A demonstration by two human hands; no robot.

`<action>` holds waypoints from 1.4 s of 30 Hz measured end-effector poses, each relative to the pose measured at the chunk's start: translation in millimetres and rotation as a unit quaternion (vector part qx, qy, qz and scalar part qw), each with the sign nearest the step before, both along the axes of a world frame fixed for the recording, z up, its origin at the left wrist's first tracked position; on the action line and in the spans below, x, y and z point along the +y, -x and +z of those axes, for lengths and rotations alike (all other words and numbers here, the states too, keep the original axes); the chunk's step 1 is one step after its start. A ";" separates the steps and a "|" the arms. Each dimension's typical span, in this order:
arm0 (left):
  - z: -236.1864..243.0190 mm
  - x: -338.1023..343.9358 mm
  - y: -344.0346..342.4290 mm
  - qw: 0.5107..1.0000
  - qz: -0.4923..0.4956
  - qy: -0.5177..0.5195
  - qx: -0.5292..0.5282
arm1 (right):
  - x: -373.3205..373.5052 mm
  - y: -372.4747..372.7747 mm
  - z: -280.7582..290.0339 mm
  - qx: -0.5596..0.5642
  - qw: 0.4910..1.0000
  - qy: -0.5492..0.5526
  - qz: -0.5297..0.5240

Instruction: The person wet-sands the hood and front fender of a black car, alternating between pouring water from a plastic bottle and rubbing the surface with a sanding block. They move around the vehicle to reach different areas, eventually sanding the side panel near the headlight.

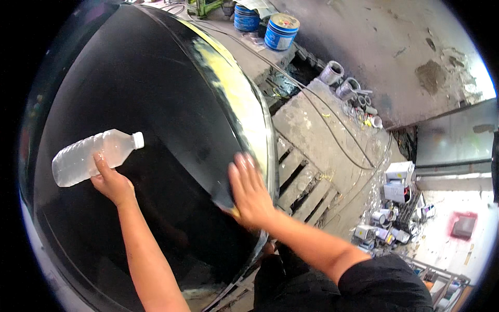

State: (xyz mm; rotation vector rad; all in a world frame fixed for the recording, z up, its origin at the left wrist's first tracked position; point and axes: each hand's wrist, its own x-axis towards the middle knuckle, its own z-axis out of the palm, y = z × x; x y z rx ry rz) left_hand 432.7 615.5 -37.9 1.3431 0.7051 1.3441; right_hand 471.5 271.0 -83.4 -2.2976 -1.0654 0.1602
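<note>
My left hand [112,179] grips a clear plastic bottle [93,156] with a white cap, tilted nearly on its side above the black curved panel [130,78]. The bottle contains cloudy liquid. A band of pale yellow coating [234,88] runs along the right edge of the panel. My right hand [249,192] lies on that edge area with fingers stretched out and slightly blurred. I cannot make out whether anything is beneath its palm, where a greyish patch shows.
Two blue drums [280,36] stand at the top beside cables. Metal cans [332,73] line the wall right of a dark gap. Slatted boards [304,187] lie beside the panel. Boxes [397,182], cans and clutter fill the lower right.
</note>
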 end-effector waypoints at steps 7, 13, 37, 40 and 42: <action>4.2 -4.7 -9.8 0.999 -0.029 -0.036 0.018 | 84.3 -95.6 16.1 -0.142 0.986 -0.067 -0.060; 6.8 -12.7 -8.7 0.998 -0.004 -0.055 0.024 | -44.3 65.3 -38.3 0.029 0.998 -0.041 -0.046; 0.3 -13.4 -4.5 0.998 -0.044 0.030 -0.038 | -12.8 38.8 -12.3 -0.046 0.997 0.048 0.030; -2.5 -16.6 -10.9 0.996 -0.035 0.043 -0.063 | -22.3 44.5 -13.5 -0.036 0.998 0.040 0.037; 2.0 -19.8 -10.5 0.996 -0.014 0.039 -0.074 | 12.8 3.4 1.4 -0.075 0.995 0.041 0.048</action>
